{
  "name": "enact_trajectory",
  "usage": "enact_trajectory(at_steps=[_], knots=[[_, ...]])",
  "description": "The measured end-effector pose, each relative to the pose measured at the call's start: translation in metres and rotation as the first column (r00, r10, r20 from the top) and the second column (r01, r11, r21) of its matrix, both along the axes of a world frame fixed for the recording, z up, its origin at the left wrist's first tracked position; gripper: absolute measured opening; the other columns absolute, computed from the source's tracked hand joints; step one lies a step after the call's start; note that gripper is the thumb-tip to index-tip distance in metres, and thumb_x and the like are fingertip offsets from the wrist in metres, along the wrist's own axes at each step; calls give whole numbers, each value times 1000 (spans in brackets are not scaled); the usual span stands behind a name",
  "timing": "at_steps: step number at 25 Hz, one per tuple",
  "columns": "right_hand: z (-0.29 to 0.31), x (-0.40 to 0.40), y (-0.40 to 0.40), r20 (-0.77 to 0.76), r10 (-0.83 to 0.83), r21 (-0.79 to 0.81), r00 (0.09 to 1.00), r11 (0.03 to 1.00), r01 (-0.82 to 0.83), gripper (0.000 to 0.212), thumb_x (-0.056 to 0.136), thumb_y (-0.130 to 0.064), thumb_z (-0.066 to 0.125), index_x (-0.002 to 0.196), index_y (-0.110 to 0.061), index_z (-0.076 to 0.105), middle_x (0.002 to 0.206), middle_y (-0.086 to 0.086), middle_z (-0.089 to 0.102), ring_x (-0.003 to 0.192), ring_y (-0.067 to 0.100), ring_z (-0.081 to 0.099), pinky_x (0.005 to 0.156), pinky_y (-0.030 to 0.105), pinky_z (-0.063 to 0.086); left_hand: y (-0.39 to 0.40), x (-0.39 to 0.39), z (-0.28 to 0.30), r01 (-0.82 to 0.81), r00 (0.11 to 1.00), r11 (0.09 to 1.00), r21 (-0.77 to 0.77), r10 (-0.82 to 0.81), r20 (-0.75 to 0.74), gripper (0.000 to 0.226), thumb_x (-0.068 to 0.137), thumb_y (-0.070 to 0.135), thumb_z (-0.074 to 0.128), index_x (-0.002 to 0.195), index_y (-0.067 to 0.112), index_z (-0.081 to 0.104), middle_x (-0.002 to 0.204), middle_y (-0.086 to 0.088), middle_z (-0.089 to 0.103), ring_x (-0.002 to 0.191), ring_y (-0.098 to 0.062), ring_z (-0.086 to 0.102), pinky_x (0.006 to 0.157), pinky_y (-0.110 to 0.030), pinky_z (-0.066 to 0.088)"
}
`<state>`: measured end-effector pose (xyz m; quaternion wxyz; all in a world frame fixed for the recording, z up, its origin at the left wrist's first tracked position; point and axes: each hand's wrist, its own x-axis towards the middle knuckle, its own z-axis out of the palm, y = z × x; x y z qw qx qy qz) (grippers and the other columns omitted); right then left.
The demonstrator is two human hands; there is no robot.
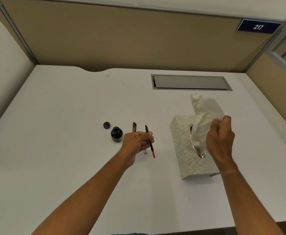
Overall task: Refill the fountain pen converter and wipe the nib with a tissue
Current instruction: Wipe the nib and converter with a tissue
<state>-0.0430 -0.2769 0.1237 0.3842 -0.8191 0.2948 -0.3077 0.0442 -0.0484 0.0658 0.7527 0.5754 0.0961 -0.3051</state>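
Both forearms steady: right hand [221,133] pinches tissue [204,112], drawn straight upward; left hand [137,141] grips pen section [149,141] (nib away).

White desk [62,158] with a scalloped cutout along the back edge and a grey cable hatch [191,82] set flush into the top near the back right. A few small specks and smudges on the surface. Sitting directly on it: an open ink bottle [116,134] left of centre, its cap [106,125] lying just behind and to the left, close but apart. Just right of the bottle there's a dark pen part [134,127] lying flat, probably the barrel or cap, hard to tell. On the right, a leaf-patterned tissue box [182,143], angled.
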Motion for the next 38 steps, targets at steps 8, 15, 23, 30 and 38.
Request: enact_trajectory(at_steps=[8, 15, 23, 30, 38], knots=[[-13, 14, 4, 28, 306, 321, 951, 899, -299, 41, 88, 11, 47, 107, -16, 71, 106, 3, 72, 101, 16, 66, 86, 31, 53, 14, 2, 14, 7, 999, 998, -55, -5, 35, 13, 85, 15, 72, 91, 3, 73, 90, -13, 77, 88, -25, 75, 68, -24, 58], [-24, 28, 29, -175, 431, 324, 885, 874, -361, 20, 80, -32, 62, 75, -21, 78, 86, -6, 74, 89, 12, 66, 74, 27, 46, 36, 7, 21, 2, 996, 998, -65, 3, 88, 16, 87, 13, 70, 96, -1, 72, 95, -16, 76, 91, -27, 74, 75, -28, 59], [-31, 42, 56, -304, 529, -119, 792, 804, -583, 41, 81, 3, 65, 113, -22, 67, 86, -6, 65, 80, 9, 63, 64, 7, 38, 43, 9, 25, 41, 988, 999, -37, -35, 152, 16, 84, 15, 73, 89, 0, 73, 95, -18, 76, 90, -28, 74, 73, -27, 59], [-33, 48, 76, -391, 473, -333, 789, 727, -601, 23, 80, -4, 58, 85, -13, 78, 90, 4, 76, 75, 21, 67, 60, 23, 43, 35, 4, 25, 112, 974, 994, 20, -114, 198, 10, 85, 14, 72, 78, 8, 76, 91, -18, 76, 88, -28, 74, 73, -27, 59], [-26, 54, 86, -177, 575, -197, 799, 775, -601, 26, 82, 5, 62, 95, -9, 80, 94, 7, 79, 87, 16, 73, 79, 19, 52, 30, 1, 20, 169, 960, 982, 88, -184, 210, 12, 85, 15, 73, 78, 6, 75, 89, -17, 76, 86, -27, 75, 77, -31, 60]])
